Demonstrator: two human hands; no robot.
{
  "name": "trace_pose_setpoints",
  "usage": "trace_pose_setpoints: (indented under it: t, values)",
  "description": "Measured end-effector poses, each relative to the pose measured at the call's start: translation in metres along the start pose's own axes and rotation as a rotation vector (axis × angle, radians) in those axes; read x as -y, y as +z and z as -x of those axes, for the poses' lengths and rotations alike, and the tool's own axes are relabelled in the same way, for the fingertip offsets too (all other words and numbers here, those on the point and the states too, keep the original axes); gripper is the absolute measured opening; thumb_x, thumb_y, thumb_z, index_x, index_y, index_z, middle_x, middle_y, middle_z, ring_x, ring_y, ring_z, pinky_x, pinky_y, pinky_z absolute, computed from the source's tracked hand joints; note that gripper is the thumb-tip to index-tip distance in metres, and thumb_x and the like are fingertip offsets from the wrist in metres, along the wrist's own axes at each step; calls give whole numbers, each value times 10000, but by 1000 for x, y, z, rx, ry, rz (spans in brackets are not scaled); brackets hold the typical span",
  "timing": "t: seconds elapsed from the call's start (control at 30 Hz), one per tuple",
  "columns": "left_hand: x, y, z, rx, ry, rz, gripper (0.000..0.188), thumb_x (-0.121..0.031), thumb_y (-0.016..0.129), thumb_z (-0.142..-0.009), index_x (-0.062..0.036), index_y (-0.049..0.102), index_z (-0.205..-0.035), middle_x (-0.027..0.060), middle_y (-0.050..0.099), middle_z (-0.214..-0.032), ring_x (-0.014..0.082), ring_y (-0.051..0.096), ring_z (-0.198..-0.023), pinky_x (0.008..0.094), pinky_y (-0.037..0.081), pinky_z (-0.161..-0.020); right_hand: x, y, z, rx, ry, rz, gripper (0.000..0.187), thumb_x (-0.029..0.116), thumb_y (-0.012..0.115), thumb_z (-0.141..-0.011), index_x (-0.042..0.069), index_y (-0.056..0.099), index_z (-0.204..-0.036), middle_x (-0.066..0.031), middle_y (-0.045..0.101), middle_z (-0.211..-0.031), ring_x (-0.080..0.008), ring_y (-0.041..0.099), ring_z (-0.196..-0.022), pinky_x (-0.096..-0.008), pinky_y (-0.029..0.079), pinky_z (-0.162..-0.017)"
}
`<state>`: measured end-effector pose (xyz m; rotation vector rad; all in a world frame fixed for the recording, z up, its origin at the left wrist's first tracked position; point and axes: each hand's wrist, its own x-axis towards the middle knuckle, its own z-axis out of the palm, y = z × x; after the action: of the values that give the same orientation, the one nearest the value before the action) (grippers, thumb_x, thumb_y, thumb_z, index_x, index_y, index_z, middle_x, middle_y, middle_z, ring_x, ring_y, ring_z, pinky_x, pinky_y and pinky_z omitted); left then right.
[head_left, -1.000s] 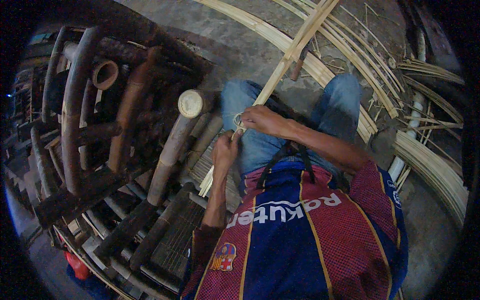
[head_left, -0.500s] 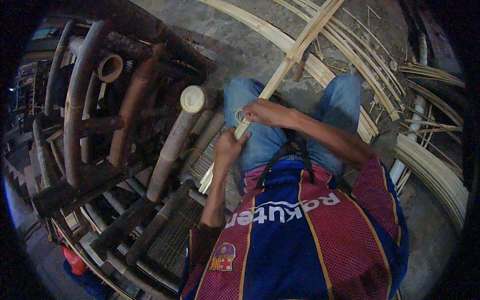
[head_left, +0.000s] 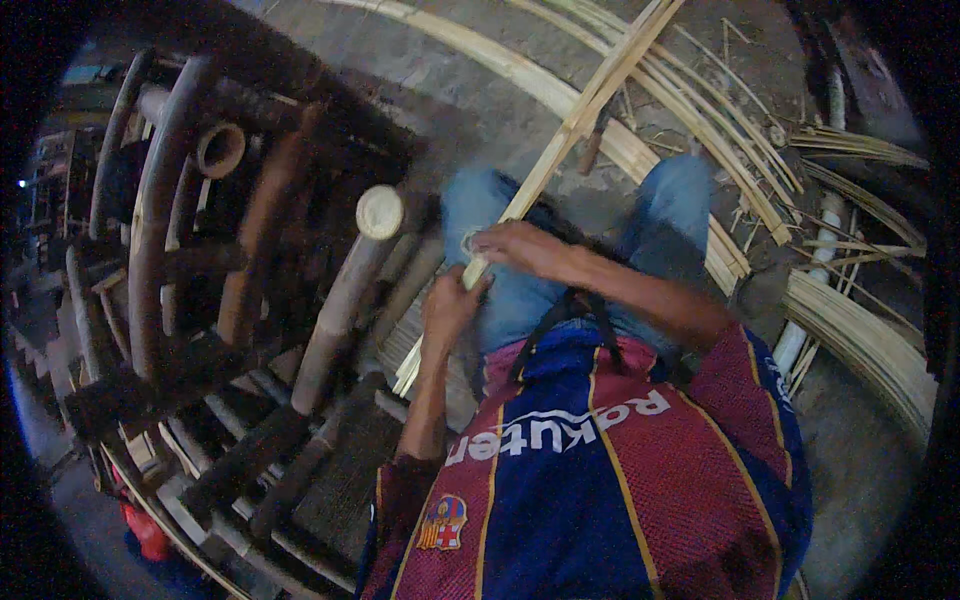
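Note:
A long bundle of pale bamboo strips (head_left: 560, 145) slants from the far right down across my left thigh. My left hand (head_left: 452, 305) is closed around its near end, thumb along the strips. Just above it, my right hand (head_left: 525, 250) lies over the bundle with its fingers bent together. At those fingertips is a thin pale binding strip (head_left: 468, 240), looped around the bundle; its fine detail is blurred. Below the left wrist, pale strip ends (head_left: 408, 368) show.
To my left stands a dark bamboo frame (head_left: 150, 230), with a thick bamboo post (head_left: 350, 290) near my left arm. More bamboo strips (head_left: 720, 140) lie on the floor ahead. A curved stack of strips (head_left: 860, 340) and a pale pole (head_left: 825, 240) are at the right.
The view has shifted slightly. My right hand has moved a little closer to the left one, and the binding loop looks smaller. Both hands stay at the bundle.

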<state>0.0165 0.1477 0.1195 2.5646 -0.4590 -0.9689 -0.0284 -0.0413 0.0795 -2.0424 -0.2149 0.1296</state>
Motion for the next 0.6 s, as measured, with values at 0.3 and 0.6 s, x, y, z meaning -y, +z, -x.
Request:
trace_pose_setpoints:
  t: [0.3,0.6]
  values:
    - [-11,-16,32,-59,86,127,443,-416,684,-856,-10,691,-1031,180,676,-800,289,645,-741,413,473,-676,-59,-23,17,-1246,452,-582,402,347,636,-911,82,531,-1195,-95,608,-1055,-223,609,-914,-373,498,-779]
    - [-24,-15,51,-37,103,256,346,-307,697,-877,4,687,-1030,122,646,-742,142,558,-665,319,444,-625,-85,-82,2,-1015,385,-1638,501,593,527,-919,125,509,-1095,-86,569,-919,-258,605,-884,-457,525,-885]
